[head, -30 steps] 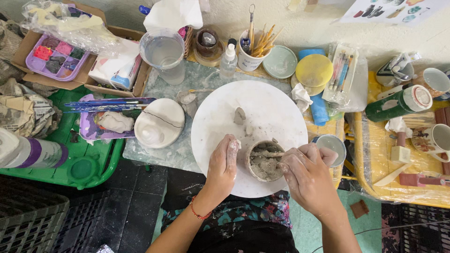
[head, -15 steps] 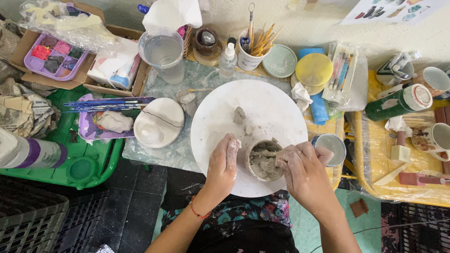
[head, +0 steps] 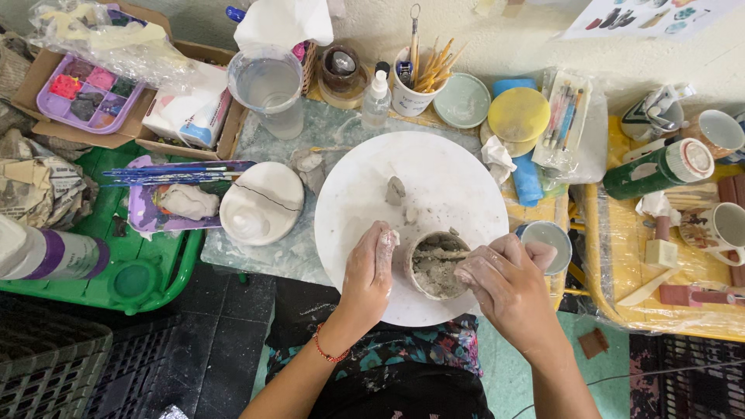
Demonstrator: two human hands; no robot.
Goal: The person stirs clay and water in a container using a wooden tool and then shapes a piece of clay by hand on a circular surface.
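Note:
A small grey clay pot (head: 436,265) stands near the front edge of a round white turntable (head: 434,178). My left hand (head: 369,269), smeared with clay, cups the pot's left side. My right hand (head: 504,283) grips a thin stick-like tool (head: 444,254) that reaches across the pot's mouth. A few loose clay lumps (head: 396,191) lie on the turntable behind the pot.
A white domed lid (head: 261,202) sits left of the turntable. A water jug (head: 266,84), a spray bottle (head: 377,98), a cup of brushes (head: 415,79), small bowls and a yellow disc (head: 518,114) line the back. A paint palette (head: 91,91) and green tray (head: 124,283) lie left, mugs (head: 726,225) right.
The right hand has shifted slightly with the tool across the pot's mouth. The left hand stays against the pot's side.

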